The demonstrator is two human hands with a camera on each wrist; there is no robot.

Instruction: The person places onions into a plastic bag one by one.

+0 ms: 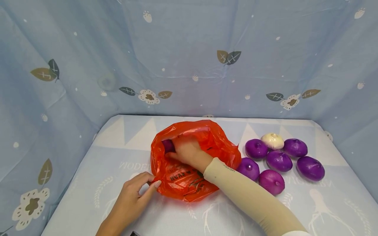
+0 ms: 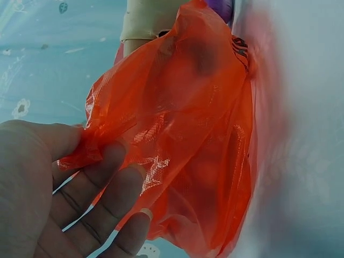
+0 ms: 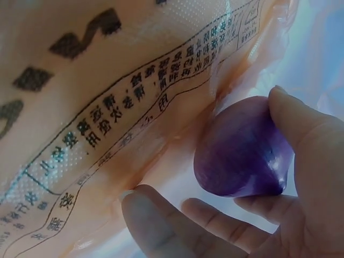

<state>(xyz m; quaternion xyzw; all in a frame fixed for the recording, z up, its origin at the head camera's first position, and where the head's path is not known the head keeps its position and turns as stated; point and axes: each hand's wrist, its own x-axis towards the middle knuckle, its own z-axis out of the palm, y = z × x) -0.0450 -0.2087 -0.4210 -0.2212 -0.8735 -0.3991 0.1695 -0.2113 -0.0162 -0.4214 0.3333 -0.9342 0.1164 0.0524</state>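
A red plastic bag (image 1: 189, 186) lies with its mouth spread on the table. My left hand (image 1: 130, 200) pinches the bag's near-left rim between thumb and fingers; the left wrist view shows the pinched edge of the bag (image 2: 199, 134) too. Inside the bag is my right hand (image 1: 186, 149), at a purple onion (image 1: 168, 146). In the right wrist view my right hand (image 3: 317, 156) has its thumb and fingers around the onion (image 3: 242, 148), beside the bag's printed wall (image 3: 118, 107).
Right of the bag, on the table (image 1: 118, 170), several purple onions (image 1: 279, 160) sit in a group with one white onion (image 1: 272, 141). A blue patterned curtain (image 1: 189, 59) hangs behind and at both sides. A small dark object (image 1: 135, 233) shows at the bottom edge.
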